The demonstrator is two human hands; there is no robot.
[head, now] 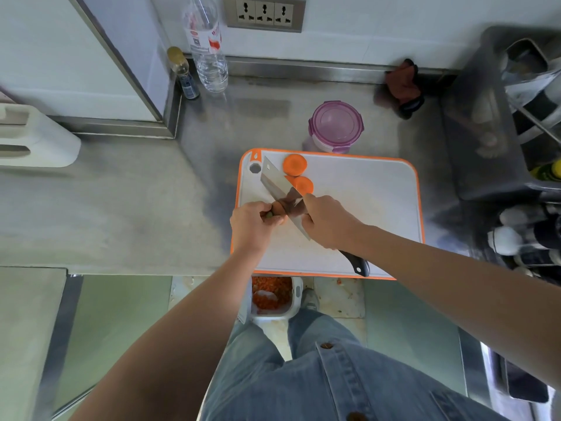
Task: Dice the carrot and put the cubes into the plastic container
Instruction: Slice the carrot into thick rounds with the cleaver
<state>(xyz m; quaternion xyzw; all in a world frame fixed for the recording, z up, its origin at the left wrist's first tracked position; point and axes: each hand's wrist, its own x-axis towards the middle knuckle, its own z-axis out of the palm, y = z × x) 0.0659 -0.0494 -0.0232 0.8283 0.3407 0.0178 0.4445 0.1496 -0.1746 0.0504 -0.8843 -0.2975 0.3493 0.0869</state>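
**Slicing a carrot on a cutting board [364, 208], white with an orange rim.** The left hand [252, 221], over the board's left edge, curls its fingers round the carrot stub [279, 208]. The stub's green top shows between thumb and fingers, and its orange end points at the blade. The right hand [329, 221], over the board's centre, grips the black handle of the knife [273, 180]. The broad blade runs toward the board's far left corner and stands against the stub, just beside the left fingertips.

Two cut rounds lie flat near the board's far edge. The near slice [304, 185] is just beside the blade and the far slice [295, 165] lies apart from it. The plastic container [336, 126], purple lid on, stands off the board just beyond its far edge.

Well beyond the far left corner stand a water bottle [208, 50] with a red-and-white label and a small bottle [182, 74] with a gold cap and blue label. The writing on both is too blurred to read. Below the board's near edge, a white bin [271, 294] holds orange scraps.
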